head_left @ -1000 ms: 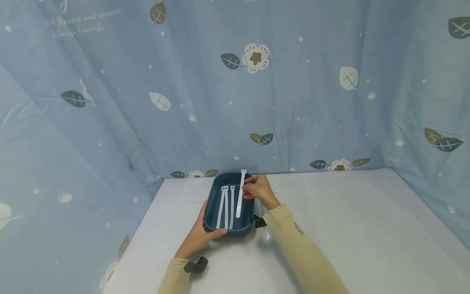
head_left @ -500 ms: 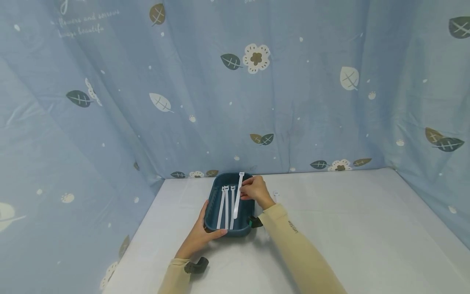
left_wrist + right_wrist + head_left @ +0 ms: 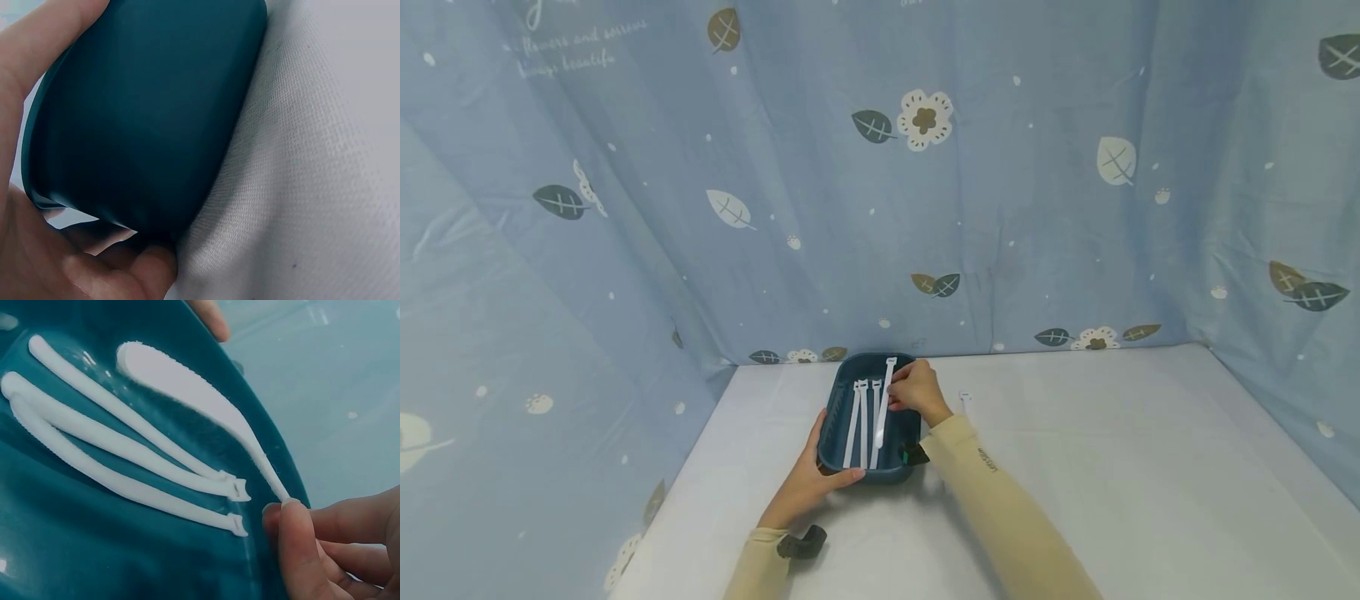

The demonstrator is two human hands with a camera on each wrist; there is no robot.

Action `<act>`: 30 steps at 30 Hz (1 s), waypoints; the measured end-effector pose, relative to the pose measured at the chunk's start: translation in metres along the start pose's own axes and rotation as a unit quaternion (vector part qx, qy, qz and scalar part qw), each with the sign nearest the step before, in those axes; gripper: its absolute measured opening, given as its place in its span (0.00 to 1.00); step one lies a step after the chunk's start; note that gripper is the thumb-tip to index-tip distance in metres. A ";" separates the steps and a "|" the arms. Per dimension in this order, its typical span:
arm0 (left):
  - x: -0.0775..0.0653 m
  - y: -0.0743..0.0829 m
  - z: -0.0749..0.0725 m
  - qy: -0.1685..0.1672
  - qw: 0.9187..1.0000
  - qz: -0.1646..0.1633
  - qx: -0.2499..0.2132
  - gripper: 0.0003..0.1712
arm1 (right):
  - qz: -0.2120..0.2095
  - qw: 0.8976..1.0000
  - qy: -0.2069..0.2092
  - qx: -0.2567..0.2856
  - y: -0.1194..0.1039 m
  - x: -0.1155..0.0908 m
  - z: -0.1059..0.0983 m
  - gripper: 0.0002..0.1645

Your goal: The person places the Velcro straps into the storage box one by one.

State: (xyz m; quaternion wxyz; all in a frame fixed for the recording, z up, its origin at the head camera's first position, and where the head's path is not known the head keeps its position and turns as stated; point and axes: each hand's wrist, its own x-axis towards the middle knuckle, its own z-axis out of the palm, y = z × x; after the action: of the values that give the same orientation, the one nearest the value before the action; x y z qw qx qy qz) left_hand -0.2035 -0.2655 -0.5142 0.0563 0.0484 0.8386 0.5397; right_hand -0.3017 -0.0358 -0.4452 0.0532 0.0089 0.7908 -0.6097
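Note:
A dark teal plastic basin (image 3: 887,476) stands on the white-covered table. My left hand (image 3: 805,485) grips its near left corner, thumb on the near rim; in the left wrist view the fingers curl around the basin wall (image 3: 150,112). Thumb and fingertips of my right hand (image 3: 917,392) pinch one white hook-and-loop cable tie (image 3: 884,408), over the basin's right side. In the right wrist view this cable tie (image 3: 187,387) bends away from the fingertips, its rounded end toward the basin. Three similar cable ties (image 3: 863,425) lie side by side inside, slotted heads at the far end.
Another white cable tie (image 3: 966,398) lies on the table (image 3: 1112,467) right of the basin, partly hidden by the right forearm. A blue leaf-patterned curtain (image 3: 1000,208) hangs behind the table and along both sides.
My right hand has moved slightly left and down with the pinched cable tie, bringing it nearer the three in the basin. The left hand and basin have stayed put.

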 end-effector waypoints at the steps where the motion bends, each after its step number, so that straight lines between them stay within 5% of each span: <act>1: 0.000 0.000 0.000 0.000 1.000 0.000 0.002 0.69 | -0.002 1.000 0.000 -0.002 0.000 0.000 0.001 0.16; 30: -0.003 0.003 0.000 0.001 1.000 -0.004 -0.001 0.69 | -0.018 0.991 0.010 -0.131 -0.003 0.000 0.007 0.11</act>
State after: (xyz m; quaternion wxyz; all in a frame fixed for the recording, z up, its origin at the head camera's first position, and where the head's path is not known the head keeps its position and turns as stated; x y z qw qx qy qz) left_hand -0.2004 -0.2643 -0.5111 0.0580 0.0445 0.8383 0.5403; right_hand -0.3014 -0.0436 -0.4445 0.0349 -0.0066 0.8646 -0.5013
